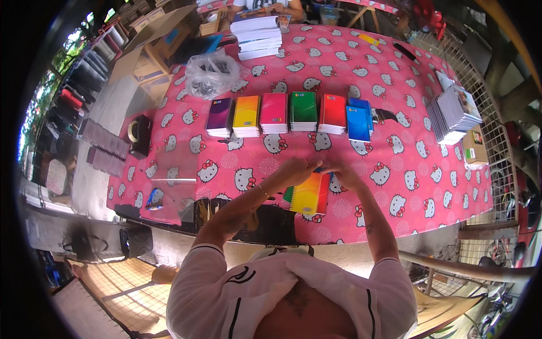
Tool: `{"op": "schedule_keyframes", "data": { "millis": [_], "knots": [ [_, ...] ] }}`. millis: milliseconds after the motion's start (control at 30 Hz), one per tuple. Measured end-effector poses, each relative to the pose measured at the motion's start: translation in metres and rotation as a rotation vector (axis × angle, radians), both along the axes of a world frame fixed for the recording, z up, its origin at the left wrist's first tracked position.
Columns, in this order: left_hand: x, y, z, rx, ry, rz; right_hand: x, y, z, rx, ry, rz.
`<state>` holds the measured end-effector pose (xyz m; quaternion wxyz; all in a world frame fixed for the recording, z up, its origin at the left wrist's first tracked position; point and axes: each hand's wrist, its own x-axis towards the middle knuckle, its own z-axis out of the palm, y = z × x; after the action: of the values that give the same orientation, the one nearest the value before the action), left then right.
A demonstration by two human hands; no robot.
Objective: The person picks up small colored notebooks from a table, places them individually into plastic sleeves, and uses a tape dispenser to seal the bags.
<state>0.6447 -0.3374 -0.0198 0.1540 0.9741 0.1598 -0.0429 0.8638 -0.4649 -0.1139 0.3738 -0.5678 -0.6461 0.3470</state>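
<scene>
Both my hands meet at the far end of a fanned set of spiral notebooks, a yellow notebook uppermost, with red and green covers peeking out at its sides. My left hand is closed at the top edge of the set. From the other side my right hand closes on the same end. A small blue patch shows between the fingertips, partly hidden by them. Beyond my hands stands a row of notebook stacks: purple, yellow, pink, green, red and blue.
A pink patterned cloth covers the table. Left are a tape dispenser, a clear plastic bag and cardboard boxes. White-edged book stacks stand far back and at right. Another person sits across.
</scene>
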Motion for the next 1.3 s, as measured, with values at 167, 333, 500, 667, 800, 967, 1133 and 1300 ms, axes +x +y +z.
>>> {"op": "schedule_keyframes", "data": {
  "millis": [167,333,500,667,800,967,1133,1300],
  "knots": [
    [-0.011,0.074,-0.014,0.637,-0.506,0.482,-0.010,0.035,0.096,0.522,-0.946,-0.838],
    [-0.038,0.120,-0.010,0.419,-0.734,0.356,0.037,0.030,0.071,0.346,-0.523,-0.847],
    [-0.068,0.052,0.080,0.249,-0.991,0.431,-0.092,-0.033,0.096,0.258,-0.790,-0.483],
    [-0.088,-0.061,-0.014,0.110,-0.799,-0.022,-0.103,-0.041,0.058,-0.083,-0.116,-0.569],
    [-0.075,-0.074,-0.028,0.025,-0.687,-0.052,-0.067,0.029,0.076,0.296,-0.266,-0.680],
    [-0.061,0.093,-0.007,0.506,-0.681,0.530,-0.035,0.132,0.045,0.464,-0.853,-0.507],
    [-0.134,0.141,-0.016,0.514,-0.608,0.442,-0.063,0.139,0.078,0.400,-0.700,-0.383],
    [-0.120,0.033,0.074,0.167,-0.969,0.396,-0.106,-0.011,0.074,0.243,-0.742,-0.264]
  ]
}}
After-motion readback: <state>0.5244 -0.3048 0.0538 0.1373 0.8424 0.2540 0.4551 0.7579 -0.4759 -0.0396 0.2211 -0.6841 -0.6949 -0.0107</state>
